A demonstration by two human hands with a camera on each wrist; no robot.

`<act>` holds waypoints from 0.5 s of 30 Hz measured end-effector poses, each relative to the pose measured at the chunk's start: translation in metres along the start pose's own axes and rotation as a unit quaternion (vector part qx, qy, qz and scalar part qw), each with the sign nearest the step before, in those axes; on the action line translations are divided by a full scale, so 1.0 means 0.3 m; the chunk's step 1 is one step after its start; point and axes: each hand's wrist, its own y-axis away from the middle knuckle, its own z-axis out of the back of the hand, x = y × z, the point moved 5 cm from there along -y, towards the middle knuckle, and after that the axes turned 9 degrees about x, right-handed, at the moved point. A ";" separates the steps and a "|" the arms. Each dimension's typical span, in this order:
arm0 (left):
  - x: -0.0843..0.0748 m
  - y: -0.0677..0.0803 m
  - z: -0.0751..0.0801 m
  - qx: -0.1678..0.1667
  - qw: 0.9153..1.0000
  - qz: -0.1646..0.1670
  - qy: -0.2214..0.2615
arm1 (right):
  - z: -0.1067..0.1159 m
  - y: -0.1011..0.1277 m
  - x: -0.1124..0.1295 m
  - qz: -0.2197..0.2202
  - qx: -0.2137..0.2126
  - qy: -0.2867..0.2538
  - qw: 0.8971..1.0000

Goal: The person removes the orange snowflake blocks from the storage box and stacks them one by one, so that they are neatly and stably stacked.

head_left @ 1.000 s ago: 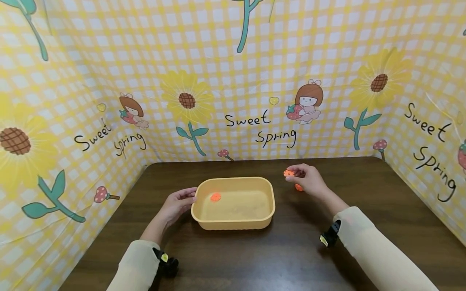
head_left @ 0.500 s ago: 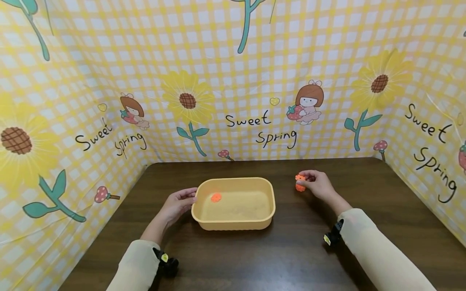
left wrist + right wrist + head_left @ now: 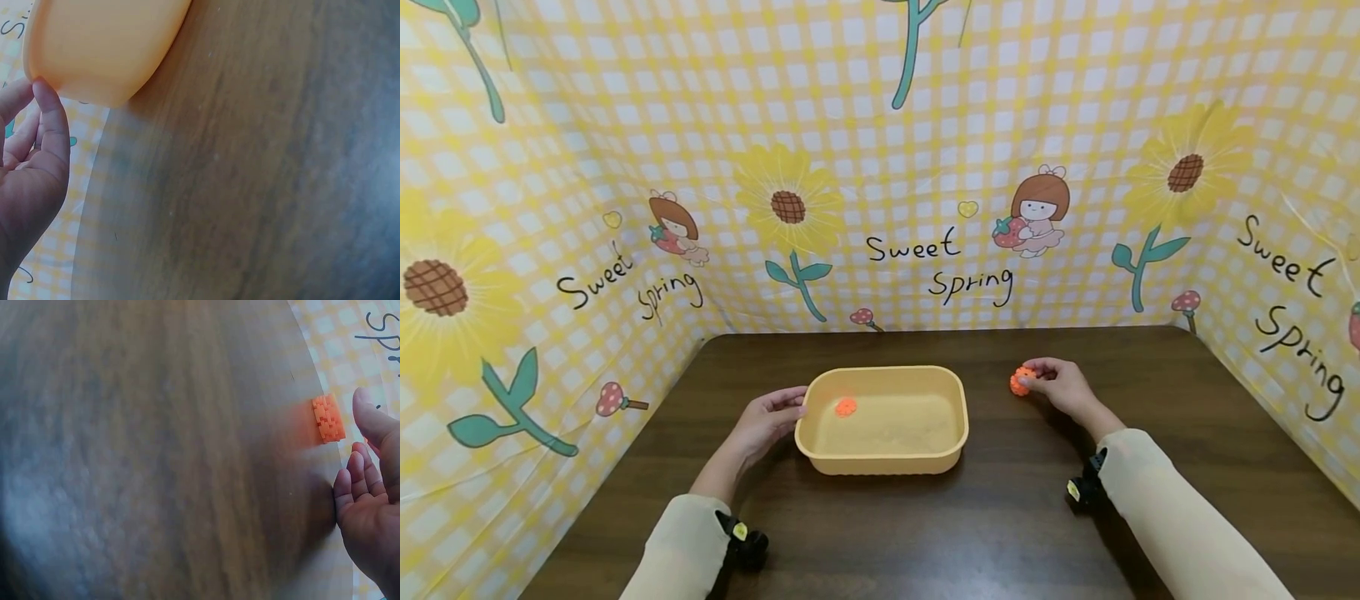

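A yellow rectangular bin (image 3: 880,464) stands on the table, with one orange snowflake disc (image 3: 846,407) lying inside at its left. My left hand (image 3: 767,427) is at the bin's left end, and in the left wrist view thumb and finger pinch its rim (image 3: 36,74). To the right of the bin, my right hand (image 3: 1063,390) pinches an orange snowflake disc (image 3: 1026,372) right at a small stack of orange discs (image 3: 329,419). In the right wrist view the thumb and palm hide nearly all of the held disc.
The dark brown wooden table (image 3: 880,533) ends at a yellow checked cloth backdrop (image 3: 917,175) behind and at both sides. Small black cameras sit at both wrists, below the cream sleeves (image 3: 1180,508).
My right hand has moved a little right and down, bringing its disc from beside the stack to right at it. The left hand and the bin have stayed put.
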 end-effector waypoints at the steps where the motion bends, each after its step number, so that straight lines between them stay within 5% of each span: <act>1: -0.001 0.000 -0.001 0.001 1.000 -0.001 -0.001 | 0.000 -0.001 0.000 0.000 0.001 -0.001 1.000; 15: -0.002 0.001 -0.002 -0.010 1.000 0.010 -0.005 | -0.011 -0.008 0.005 -0.012 0.023 0.008 1.000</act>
